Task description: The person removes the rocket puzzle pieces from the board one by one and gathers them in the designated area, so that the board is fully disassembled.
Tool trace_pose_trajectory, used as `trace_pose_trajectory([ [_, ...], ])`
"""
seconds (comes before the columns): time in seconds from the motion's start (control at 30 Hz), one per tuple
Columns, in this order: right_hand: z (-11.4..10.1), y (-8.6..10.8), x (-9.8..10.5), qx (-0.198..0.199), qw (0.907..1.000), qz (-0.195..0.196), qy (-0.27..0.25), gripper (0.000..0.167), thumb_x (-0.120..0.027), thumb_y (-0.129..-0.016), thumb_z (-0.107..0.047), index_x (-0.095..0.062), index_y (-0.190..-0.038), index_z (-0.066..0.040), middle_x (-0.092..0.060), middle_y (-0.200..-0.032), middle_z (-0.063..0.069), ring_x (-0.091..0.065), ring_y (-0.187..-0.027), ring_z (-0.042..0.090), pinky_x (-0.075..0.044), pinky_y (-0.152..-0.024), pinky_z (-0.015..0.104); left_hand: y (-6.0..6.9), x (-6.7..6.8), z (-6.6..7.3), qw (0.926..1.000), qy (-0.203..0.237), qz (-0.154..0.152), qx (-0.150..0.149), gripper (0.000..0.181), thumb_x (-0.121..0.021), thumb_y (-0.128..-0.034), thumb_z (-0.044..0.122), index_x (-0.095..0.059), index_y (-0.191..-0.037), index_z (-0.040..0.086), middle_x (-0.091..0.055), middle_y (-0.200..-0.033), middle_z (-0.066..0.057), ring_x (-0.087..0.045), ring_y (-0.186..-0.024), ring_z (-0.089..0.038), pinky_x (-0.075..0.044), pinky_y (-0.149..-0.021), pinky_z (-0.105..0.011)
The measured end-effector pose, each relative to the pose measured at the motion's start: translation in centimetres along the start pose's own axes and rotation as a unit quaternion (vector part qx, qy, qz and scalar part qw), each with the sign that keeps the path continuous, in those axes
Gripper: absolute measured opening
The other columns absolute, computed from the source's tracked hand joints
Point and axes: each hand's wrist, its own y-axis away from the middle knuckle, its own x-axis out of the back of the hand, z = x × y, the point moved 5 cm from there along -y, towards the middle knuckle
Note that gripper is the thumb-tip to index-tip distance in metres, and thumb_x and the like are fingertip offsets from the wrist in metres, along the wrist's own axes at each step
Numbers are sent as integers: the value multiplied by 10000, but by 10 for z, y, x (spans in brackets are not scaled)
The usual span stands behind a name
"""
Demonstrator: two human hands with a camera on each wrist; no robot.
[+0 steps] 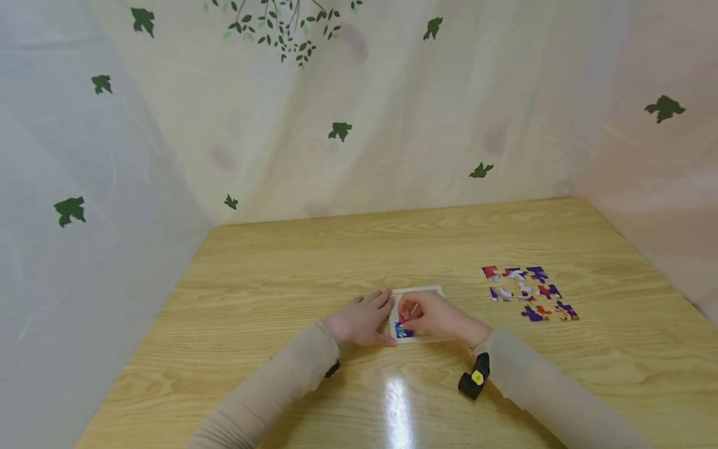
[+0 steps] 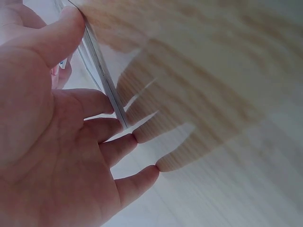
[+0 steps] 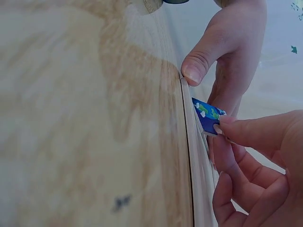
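A small pale puzzle tray with a raised border lies on the table before the person. The left hand rests along the tray's left side, fingers mostly straight; in the left wrist view its thumb touches the border. Over the tray's lower left corner, the right hand pinches a blue puzzle piece between thumb and fingers. Green and white patterns show on the piece, which tilts at the tray's edge in the right wrist view. The right hand partly covers the tray's inside.
On the wooden table, several loose puzzle pieces in purple, red and white lie in rough rows right of the tray. A pale curtain with green bird shapes hangs behind the table. A black wrist device sits on the right sleeve.
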Motion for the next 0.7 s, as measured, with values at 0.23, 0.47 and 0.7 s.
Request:
trace_pose_trajectory([
  [0.23, 2, 2, 2, 198, 9997, -7, -137, 116, -682, -842, -28, -602, -898, -90, -593, -836, 17, -591, -743, 105, -497, -654, 238, 1, 0, 1, 10000, -31, 10, 10, 851, -501, -894, 590, -192, -1519, 102, -63, -1603, -41, -131, -1466, -190, -240, -1159, -437],
  [0.47, 3, 8, 9, 286, 9994, -3, -171, 111, -680, -844, -46, -599, -913, -77, -589, -855, 26, -608, -770, 113, -504, -718, 265, 2, 1, 2, 10000, -66, 40, -24, 852, -500, -896, 590, -191, -1519, 98, -76, -1602, -49, -136, -1466, -195, -246, -1156, -440],
  [0.7, 11, 16, 18, 167, 9997, -105, -162, 118, -678, -859, -80, -593, -940, -75, -590, -886, 32, -593, -782, 124, -493, -727, 266, 2, 0, 3, 9999, -95, 35, -15, 858, -501, -893, 593, -190, -1518, 94, -78, -1602, -53, -141, -1465, -195, -248, -1156, -437],
])
